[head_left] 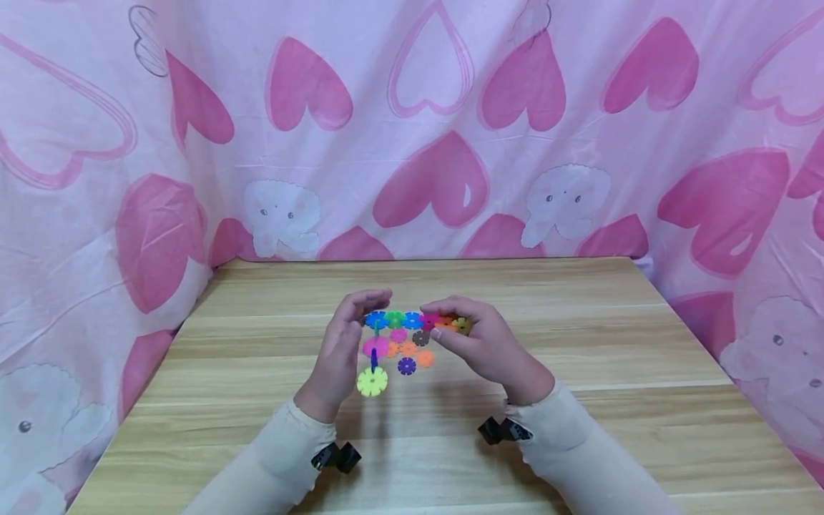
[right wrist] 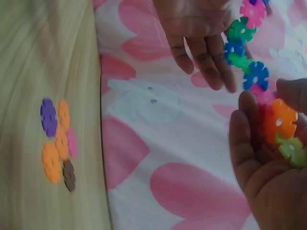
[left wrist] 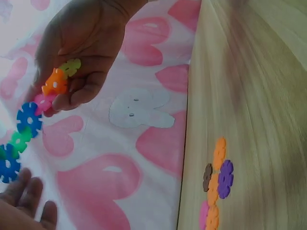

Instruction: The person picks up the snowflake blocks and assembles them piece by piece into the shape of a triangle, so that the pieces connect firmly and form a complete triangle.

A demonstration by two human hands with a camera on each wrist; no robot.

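The right hand (head_left: 486,343) curls its fingers and thumb round the orange and yellow-green end of a chain of snowflake discs (head_left: 412,320), held above the counter (head_left: 579,343). The left hand (head_left: 344,343) takes the blue end, fingers bent about it, though how firmly it pinches I cannot tell. A pink disc, a thin blue piece and a yellow disc (head_left: 372,381) hang down from that end. The slotted joints look shallow, so any twist or pull between the hands could pop a link and drop the hanging part. Loose discs (head_left: 408,350) lie just beneath, on bare wood; no container is in view.
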